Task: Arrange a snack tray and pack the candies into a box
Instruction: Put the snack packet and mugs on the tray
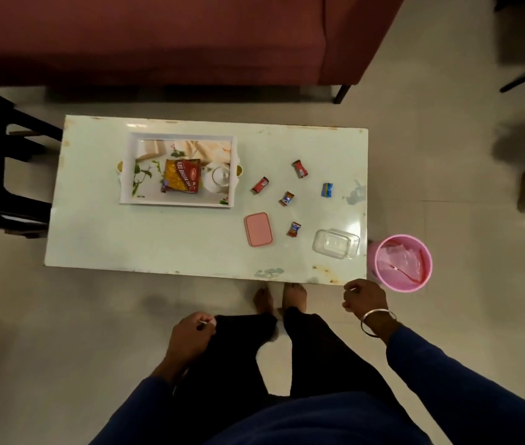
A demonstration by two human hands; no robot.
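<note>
A white tray [126, 175] with a flower print lies on the pale low table [110, 239]. In it lie a yellow-and-red snack packet [180, 180] and a white bowl [216, 178]. Several wrapped candies lie loose to its right, among them a red one [260, 185], another red one [299, 168] and a blue one [327, 190]. A clear plastic box [335, 243] stands near the table's right front corner, its pink lid [258, 233] apart to the left. My left hand [190, 338] hangs by my leg, fingers loosely curled. My right hand [364, 298] hovers just off the table's front edge, holding nothing.
A pink bin [403, 262] with plastic wrappers inside stands on the floor at the table's right end. A dark red sofa [158, 36] runs behind the table. Dark chair legs [4, 187] stand at the left. My bare feet [280, 298] are at the front edge.
</note>
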